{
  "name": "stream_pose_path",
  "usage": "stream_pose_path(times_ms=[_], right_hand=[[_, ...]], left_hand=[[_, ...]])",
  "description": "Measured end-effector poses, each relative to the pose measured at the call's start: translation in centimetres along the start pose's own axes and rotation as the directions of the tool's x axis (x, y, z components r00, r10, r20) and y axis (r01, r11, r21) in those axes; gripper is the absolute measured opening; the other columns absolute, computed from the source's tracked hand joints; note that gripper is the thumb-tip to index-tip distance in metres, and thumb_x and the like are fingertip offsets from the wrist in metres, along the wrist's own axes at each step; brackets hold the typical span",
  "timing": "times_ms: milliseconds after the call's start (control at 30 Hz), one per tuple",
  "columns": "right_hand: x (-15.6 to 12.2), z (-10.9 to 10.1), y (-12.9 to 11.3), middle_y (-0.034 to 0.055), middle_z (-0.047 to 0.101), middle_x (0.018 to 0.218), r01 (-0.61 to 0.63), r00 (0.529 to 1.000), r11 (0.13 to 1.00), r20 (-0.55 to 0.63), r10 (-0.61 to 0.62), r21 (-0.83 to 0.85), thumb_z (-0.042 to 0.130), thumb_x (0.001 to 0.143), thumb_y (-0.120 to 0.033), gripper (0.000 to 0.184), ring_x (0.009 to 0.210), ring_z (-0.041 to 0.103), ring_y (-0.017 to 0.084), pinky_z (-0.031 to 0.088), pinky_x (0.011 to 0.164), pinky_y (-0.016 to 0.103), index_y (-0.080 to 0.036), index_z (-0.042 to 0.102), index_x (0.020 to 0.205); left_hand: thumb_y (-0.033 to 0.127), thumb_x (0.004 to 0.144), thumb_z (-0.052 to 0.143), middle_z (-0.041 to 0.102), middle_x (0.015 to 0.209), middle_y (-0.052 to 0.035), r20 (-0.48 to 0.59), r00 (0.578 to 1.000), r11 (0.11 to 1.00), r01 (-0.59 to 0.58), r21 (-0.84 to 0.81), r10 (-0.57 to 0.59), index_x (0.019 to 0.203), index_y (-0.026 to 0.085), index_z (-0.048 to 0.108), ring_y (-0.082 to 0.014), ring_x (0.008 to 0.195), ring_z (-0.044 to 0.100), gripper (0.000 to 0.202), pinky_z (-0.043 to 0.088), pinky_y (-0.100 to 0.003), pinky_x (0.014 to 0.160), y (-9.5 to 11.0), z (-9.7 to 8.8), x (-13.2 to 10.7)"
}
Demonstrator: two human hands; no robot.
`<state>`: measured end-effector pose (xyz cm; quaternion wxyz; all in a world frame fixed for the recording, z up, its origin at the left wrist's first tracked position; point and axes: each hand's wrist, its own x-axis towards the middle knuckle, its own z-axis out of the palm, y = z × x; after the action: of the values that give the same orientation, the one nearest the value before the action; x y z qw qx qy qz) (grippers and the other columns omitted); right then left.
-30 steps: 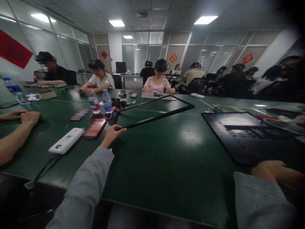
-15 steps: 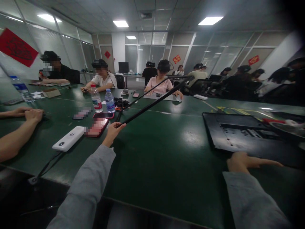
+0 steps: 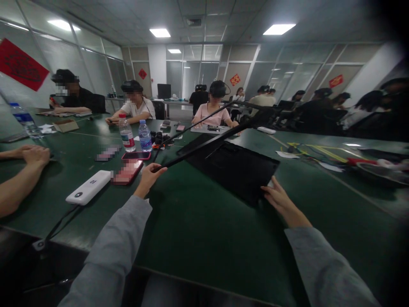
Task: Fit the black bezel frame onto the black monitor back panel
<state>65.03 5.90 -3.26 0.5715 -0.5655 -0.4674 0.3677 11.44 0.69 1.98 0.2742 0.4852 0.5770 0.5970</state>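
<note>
My left hand (image 3: 149,179) pinches the near corner of a thin black rectangular frame (image 3: 191,151), which is raised and tilted above the table. Below and behind that frame is a flat black panel (image 3: 241,172), held at its right edge by my right hand (image 3: 283,201). Thumb and fingers close on the panel's edge, its near corner tipped towards me. The frame's bar crosses in front of the panel and covers part of its far side. How far the panel lies on the table I cannot tell.
On the green table (image 3: 191,238), left of my hand, are a white power bank (image 3: 89,187), a red phone (image 3: 129,170) and two water bottles (image 3: 145,138). A person's hands rest at far left. At right lie yellow cables (image 3: 315,152) and a dark round pan (image 3: 380,172).
My right hand has brought the black panel from the right side of the table to the middle, under the frame. My left hand still holds the frame in nearly the same place.
</note>
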Motion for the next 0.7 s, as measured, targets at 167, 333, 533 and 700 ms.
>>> stream_pose_path(times_ms=[167, 333, 533, 700], right_hand=[[0.9, 0.4, 0.4, 0.0043, 0.072, 0.084, 0.057, 0.997, 0.989, 0.05, -0.051, -0.138, 0.082, 0.063, -0.049, 0.078, 0.071, 0.066, 0.022, 0.058, 0.063, 0.036, -0.024, 0.063, 0.135], [0.9, -0.2, 0.6, 0.0069, 0.074, 0.093, 0.114, 0.985, 0.988, -0.116, -0.126, -0.103, 0.077, 0.069, -0.061, 0.061, 0.082, 0.069, 0.022, 0.059, 0.08, 0.039, -0.023, 0.068, 0.116], [0.0, -0.4, -1.3, 0.0103, 0.075, 0.101, -0.078, 0.995, 0.98, 0.071, 0.066, 0.181, 0.045, 0.095, -0.067, 0.047, 0.095, 0.072, 0.025, 0.061, 0.086, 0.041, -0.027, 0.068, 0.104], [-0.5, 0.5, -2.0, 0.0108, 0.074, 0.1, -0.135, 0.985, 0.98, 0.129, 0.116, 0.143, 0.043, 0.092, -0.072, 0.054, 0.086, 0.07, 0.023, 0.061, 0.075, 0.037, -0.026, 0.068, 0.105]], left_hand=[[0.059, 0.058, 0.087, 0.074, 0.084, -0.0047, 0.018, 0.997, 0.995, -0.074, 0.074, 0.073, 0.084, 0.019, 0.071, -0.022, 0.084, 0.069, 0.051, 0.053, -0.033, 0.077, 0.0, -0.3, 0.4], [0.058, 0.064, 0.086, 0.075, 0.088, -0.0048, 0.051, 0.983, 0.954, -0.185, 0.236, 0.178, 0.085, 0.021, 0.072, -0.0237, 0.088, 0.07, 0.045, 0.053, -0.036, 0.084, -0.3, -1.0, 0.6], [0.059, 0.068, 0.086, 0.075, 0.094, -0.0054, 0.15, 0.956, 0.84, -0.293, 0.456, 0.252, 0.088, 0.024, 0.074, -0.0246, 0.091, 0.069, 0.042, 0.05, -0.037, 0.086, -0.1, -1.5, -0.2], [0.06, 0.066, 0.088, 0.074, 0.094, -0.0062, 0.245, 0.932, 0.725, -0.362, 0.586, 0.268, 0.09, 0.025, 0.076, -0.0264, 0.091, 0.068, 0.044, 0.048, -0.039, 0.088, -0.1, -1.1, -0.9]])
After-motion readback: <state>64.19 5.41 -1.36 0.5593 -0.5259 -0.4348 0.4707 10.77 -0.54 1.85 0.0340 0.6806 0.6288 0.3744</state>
